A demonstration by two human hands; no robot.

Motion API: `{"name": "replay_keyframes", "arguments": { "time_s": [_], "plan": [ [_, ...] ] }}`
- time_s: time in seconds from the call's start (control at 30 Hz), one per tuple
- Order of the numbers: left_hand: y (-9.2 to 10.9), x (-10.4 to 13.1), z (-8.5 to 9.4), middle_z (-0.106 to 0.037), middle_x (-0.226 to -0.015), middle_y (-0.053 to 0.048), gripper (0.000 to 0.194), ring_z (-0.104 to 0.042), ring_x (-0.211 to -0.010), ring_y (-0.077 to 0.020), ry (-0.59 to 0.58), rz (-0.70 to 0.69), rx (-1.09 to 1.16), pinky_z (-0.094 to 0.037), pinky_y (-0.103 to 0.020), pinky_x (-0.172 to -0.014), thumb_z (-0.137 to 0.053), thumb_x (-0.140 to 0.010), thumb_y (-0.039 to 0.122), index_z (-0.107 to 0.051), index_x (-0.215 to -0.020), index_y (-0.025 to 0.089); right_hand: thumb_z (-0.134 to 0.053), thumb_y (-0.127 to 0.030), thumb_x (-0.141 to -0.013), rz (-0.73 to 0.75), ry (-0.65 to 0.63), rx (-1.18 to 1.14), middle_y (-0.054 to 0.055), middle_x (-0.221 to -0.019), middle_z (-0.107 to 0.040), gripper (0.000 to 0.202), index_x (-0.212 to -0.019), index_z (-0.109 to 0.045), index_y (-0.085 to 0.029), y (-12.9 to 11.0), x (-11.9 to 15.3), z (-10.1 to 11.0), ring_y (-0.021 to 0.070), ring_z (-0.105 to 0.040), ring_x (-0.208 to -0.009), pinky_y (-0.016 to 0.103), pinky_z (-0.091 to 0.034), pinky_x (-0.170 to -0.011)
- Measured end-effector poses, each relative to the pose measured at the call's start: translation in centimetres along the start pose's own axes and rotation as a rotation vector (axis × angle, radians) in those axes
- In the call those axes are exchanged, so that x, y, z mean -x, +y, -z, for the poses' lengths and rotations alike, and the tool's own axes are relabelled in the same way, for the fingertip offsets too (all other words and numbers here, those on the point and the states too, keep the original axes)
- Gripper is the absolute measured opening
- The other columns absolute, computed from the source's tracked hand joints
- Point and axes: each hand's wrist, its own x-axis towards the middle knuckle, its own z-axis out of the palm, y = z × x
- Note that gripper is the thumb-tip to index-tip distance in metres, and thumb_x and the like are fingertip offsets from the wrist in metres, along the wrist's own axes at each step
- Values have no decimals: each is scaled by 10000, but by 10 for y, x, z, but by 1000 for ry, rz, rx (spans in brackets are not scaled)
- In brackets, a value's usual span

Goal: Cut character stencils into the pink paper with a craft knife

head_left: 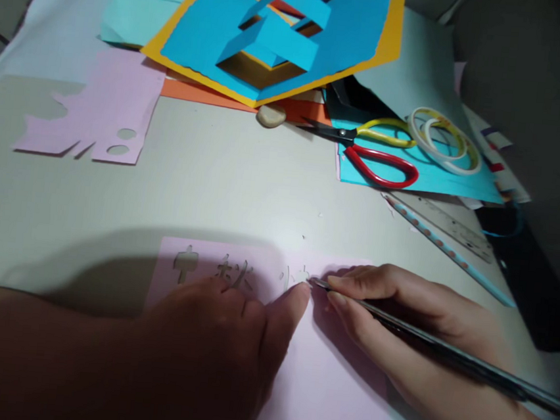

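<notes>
A pink paper sheet (324,366) lies at the table's front, with Chinese characters cut through it along its upper edge. My left hand (217,349) presses down on the sheet, its fingers curled and one fingertip extended right beside the rightmost cut character. In a pinch between thumb and fingers, my right hand (413,315) holds a slim, dark metal craft knife (425,343). The knife's tip meets the paper at that rightmost character, just by my left fingertip. Its handle slants down to the right. My left forearm and hand are in shadow.
Beyond the sheet stands a blue and yellow pop-up card (276,44). Scissors (365,145), tape rolls (445,140), a pencil (445,246) and a clear ruler (451,230) lie at right. A pink cut-out scrap (107,101) is at left; a stone (270,116) lies near the scissors.
</notes>
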Motion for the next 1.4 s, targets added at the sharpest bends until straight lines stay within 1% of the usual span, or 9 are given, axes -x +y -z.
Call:
{"name": "replay_keyframes", "arguments": {
  "time_s": [0.2, 0.3, 0.43, 0.53, 0.63, 0.77, 1.1, 1.23, 1.4],
  "plan": [
    [0, 0, -3, -671, -704, -22, 575, -619, -508, -216, 38, 23, -23, -508, -382, -412, -529, -829, 182, -496, -1375, 2, -746, -262, -844, 55, 29, 101, 5, -787, -809, 31, -833, -773, -267, -1, -1, -4, 176, -776, -695, 195, -598, -535],
    [1, -3, -2, -669, -695, -10, 589, -624, -514, -218, 24, 45, -29, -505, -382, -418, -563, -808, 200, -518, -1366, 19, -770, -402, -829, 110, 75, 171, 25, -694, -761, 129, -821, -777, -274, -4, -1, -9, 212, -757, -671, 254, -607, -527],
    [2, -4, -1, -650, -667, -11, 598, -612, -496, -225, 77, 77, -24, -498, -391, -417, -560, -789, 217, -538, -1357, 33, -767, -472, -821, 165, 68, 182, 25, -647, -721, 189, -817, -768, -284, -3, -2, -12, 220, -738, -657, 270, -600, -518],
    [1, -3, -3, -654, -661, -6, 572, -619, -499, -227, 76, 76, -21, -495, -388, -412, -560, -780, 202, -568, -1333, 56, -766, -434, -832, 192, 59, 181, 21, -656, -720, 149, -830, -751, -286, 1, 0, -10, 218, -735, -654, 273, -597, -517],
    [1, -2, -5, -689, -710, -19, 576, -618, -499, -224, 62, 72, -43, -490, -388, -403, -571, -786, 215, -570, -1340, 56, -747, -304, -865, 225, 41, 182, 14, -747, -757, 38, -882, -719, -285, 5, 4, -7, 203, -750, -689, 263, -603, -558],
    [2, 0, -7, -677, -684, -22, 576, -607, -489, -225, 74, 57, -67, -488, -390, -414, -561, -800, 229, -566, -1342, 33, -708, -176, -891, 269, 8, 178, 4, -915, -800, 129, -948, -672, -285, 8, 6, -5, 178, -774, -778, 238, -599, -621],
    [2, 0, 0, -700, -730, -42, 560, -648, -536, -242, -20, 43, -39, -475, -381, -444, -515, -820, 159, -528, -1363, 26, -698, -150, -887, 281, -33, 197, 29, -925, -807, 125, -930, -658, -259, 5, 4, -2, 194, -778, -778, 264, -597, -621],
    [3, -1, -3, -696, -725, -48, 578, -637, -514, -244, -18, 27, -51, -475, -386, -430, -504, -829, 162, -491, -1385, 5, -676, -132, -888, 265, -33, 190, 25, -837, -794, 129, -865, -652, -256, 5, 5, -3, 191, -773, -756, 256, -586, -603],
    [2, 0, -1, -678, -709, -38, 595, -642, -520, -249, -14, 27, -55, -486, -386, -421, -548, -800, 156, -495, -1371, 2, -673, -149, -886, 249, -30, 172, 12, -828, -786, 123, -902, -665, -270, 3, 4, -4, 183, -762, -720, 262, -594, -624]
  ]
}}
